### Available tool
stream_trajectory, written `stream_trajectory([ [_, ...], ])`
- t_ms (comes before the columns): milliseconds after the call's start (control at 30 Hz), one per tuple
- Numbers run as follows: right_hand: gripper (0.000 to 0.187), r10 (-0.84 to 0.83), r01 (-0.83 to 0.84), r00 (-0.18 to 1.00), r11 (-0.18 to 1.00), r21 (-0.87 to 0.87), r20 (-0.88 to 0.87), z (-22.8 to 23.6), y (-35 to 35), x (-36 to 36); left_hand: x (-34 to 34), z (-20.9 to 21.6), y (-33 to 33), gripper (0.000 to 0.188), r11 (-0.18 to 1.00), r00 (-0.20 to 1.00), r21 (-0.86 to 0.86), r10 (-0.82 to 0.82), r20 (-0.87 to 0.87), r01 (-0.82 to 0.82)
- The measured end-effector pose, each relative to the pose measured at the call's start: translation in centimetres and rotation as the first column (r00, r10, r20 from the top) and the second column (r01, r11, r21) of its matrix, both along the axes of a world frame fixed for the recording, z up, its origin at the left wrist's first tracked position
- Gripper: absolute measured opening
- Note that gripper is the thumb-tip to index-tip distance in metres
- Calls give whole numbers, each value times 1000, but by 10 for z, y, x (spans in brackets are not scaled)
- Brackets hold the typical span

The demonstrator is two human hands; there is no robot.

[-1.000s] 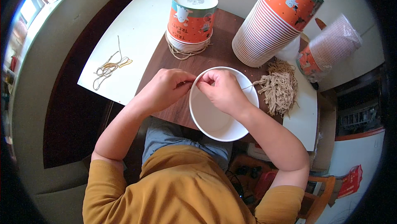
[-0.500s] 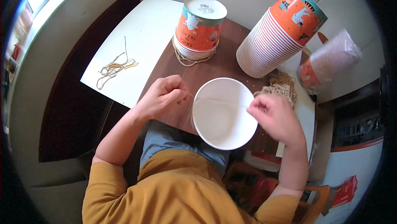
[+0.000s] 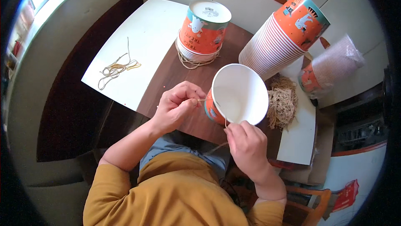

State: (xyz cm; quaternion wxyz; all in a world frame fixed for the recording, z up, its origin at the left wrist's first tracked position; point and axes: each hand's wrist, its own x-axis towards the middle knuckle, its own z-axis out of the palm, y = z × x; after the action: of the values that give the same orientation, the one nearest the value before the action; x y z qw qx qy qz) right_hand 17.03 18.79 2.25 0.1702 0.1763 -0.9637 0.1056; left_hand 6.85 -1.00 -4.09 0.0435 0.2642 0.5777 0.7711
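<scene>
A paper bucket [image 3: 240, 90], white inside with an orange printed outside, leans on the table with its mouth tilted toward me. At its left side my left hand [image 3: 179, 104] pinches a thin tan string [image 3: 204, 99], which runs to the bucket's rim. By the near rim, my right hand [image 3: 247, 144] pinches the string too; it comes up over the edge between thumb and fingers. A pale loose end trails below the right hand above my lap. Whether the string passes through a hole in the wall, I cannot tell.
An upside-down printed bucket [image 3: 204, 32] stands behind, with string looped round its base. To its right rise a tall tilted stack of buckets [image 3: 275, 38] and a plastic-wrapped stack [image 3: 330, 65]. A bundle of tan strings [image 3: 283, 105] lies at right, loose strings [image 3: 115, 69] at left.
My right hand has moved from the bucket's right rim to its near rim. The bucket has shifted right and away, showing its orange side. My left hand has moved slightly right.
</scene>
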Motion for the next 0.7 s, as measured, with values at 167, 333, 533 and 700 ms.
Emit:
stream_trajectory([
  [167,17,-40,37,999,982,-184,-17,-3,3,-8,-4,5,15,16,963,963,99,-258,78,250],
  [333,11,-66,-7,973,948,-319,-219,-9,-23,-5,-2,10,17,12,939,933,0,-342,111,344],
  [533,15,2,-61,975,964,-260,-221,-29,-36,9,1,9,14,18,950,788,-309,-218,-576,37],
  [700,24,366,-315,915,911,-264,171,-7,-35,28,6,4,18,23,960,609,-271,-173,-774,-73],
])
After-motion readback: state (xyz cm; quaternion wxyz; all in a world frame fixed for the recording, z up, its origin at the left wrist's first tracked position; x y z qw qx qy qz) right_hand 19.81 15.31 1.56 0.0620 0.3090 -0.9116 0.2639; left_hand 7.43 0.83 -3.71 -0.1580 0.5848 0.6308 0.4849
